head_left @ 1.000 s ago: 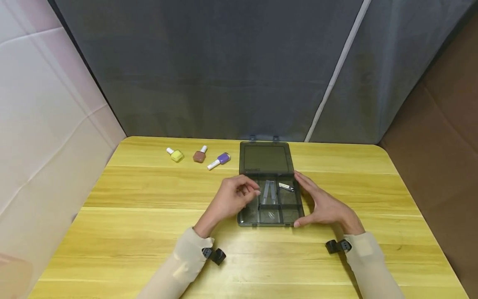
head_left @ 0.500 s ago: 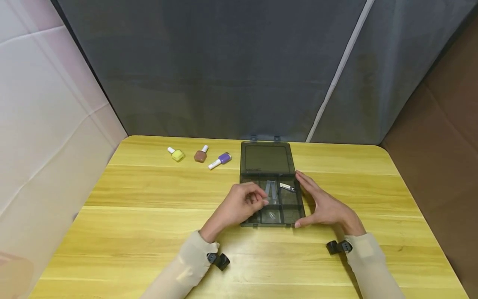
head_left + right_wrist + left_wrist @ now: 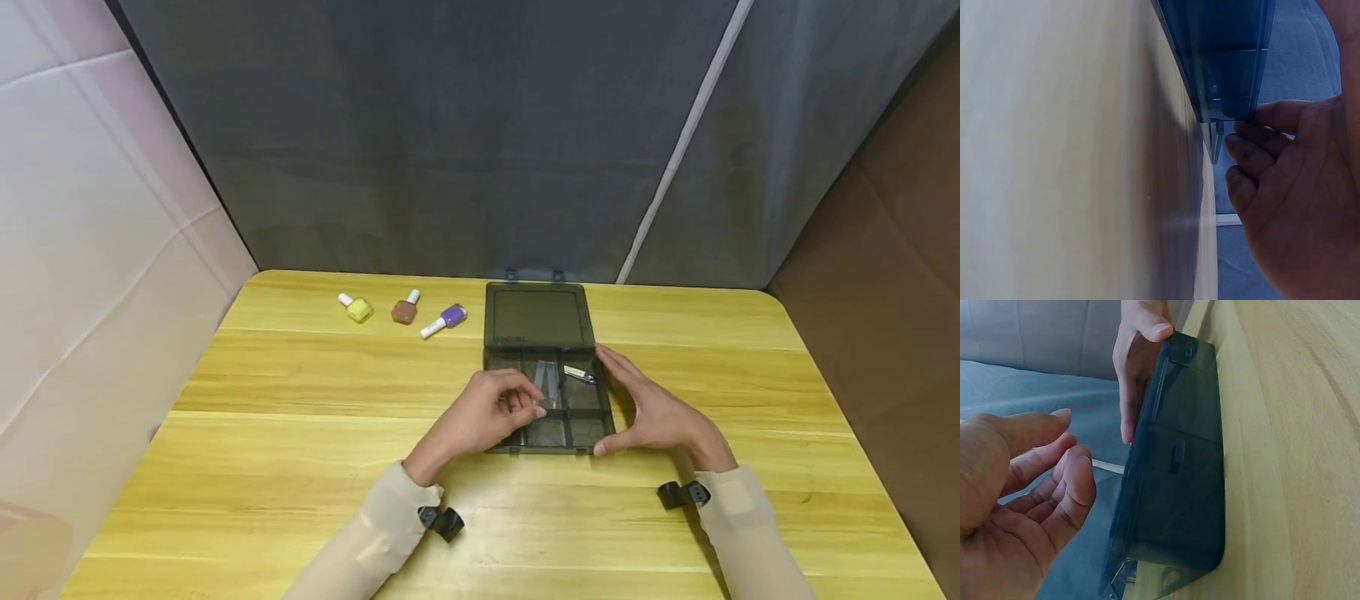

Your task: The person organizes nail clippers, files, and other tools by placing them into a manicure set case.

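Fingers of the left hand point(image 3: 487, 408) are curling loosely, seemingly empty, over the open organizer box point(image 3: 550, 398) mid-table; right hand point(image 3: 651, 410) is bracing its right wall, fingers straight. Three polish bottles point(image 3: 405, 309) are waiting near the far edge, unpacked.

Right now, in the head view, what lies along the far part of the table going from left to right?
Yellow nail polish bottle → brown nail polish bottle → purple nail polish bottle → open lid of the dark storage box.

Even, soft light; wrist views blurred (close up), faint shadows
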Motion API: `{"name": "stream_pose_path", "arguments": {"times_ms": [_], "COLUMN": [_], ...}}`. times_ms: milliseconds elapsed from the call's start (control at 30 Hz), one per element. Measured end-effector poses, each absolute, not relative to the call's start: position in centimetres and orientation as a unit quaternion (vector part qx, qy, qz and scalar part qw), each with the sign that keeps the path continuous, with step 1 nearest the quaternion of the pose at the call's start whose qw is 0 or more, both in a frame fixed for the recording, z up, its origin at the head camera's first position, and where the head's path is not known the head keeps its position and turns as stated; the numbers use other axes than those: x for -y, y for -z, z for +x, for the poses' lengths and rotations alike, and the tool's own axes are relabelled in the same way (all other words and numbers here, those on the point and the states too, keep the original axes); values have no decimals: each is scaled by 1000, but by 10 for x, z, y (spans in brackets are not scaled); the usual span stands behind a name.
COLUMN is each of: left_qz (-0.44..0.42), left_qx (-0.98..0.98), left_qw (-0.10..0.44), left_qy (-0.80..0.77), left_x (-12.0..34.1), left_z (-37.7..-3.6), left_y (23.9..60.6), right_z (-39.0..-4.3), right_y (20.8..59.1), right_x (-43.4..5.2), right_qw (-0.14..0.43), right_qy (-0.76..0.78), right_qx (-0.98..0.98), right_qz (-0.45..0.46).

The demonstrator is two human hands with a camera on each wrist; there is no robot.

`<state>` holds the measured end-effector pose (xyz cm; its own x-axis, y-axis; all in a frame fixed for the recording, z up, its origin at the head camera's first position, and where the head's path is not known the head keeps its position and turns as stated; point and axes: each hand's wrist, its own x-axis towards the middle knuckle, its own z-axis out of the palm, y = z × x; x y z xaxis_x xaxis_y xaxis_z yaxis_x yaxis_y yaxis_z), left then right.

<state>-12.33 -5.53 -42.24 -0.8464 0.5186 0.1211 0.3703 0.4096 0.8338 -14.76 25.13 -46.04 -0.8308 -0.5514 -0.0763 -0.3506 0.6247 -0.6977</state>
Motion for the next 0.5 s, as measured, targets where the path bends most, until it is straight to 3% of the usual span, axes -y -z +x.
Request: {"name": "stream_pose_path", "arguments": {"times_ms": [500], "left_qz": [222], "left_qx": [-850], "left_qw": [1], "left_qy": [-478], "left_x": [75], "left_z": [-137], "left_y": [420], "right_z": [-147], "right_y": [460], "right_x": [-251], "right_qw": [143], "right_qy": [347], "right_qx": [-891], "right_qz": [-254]}}
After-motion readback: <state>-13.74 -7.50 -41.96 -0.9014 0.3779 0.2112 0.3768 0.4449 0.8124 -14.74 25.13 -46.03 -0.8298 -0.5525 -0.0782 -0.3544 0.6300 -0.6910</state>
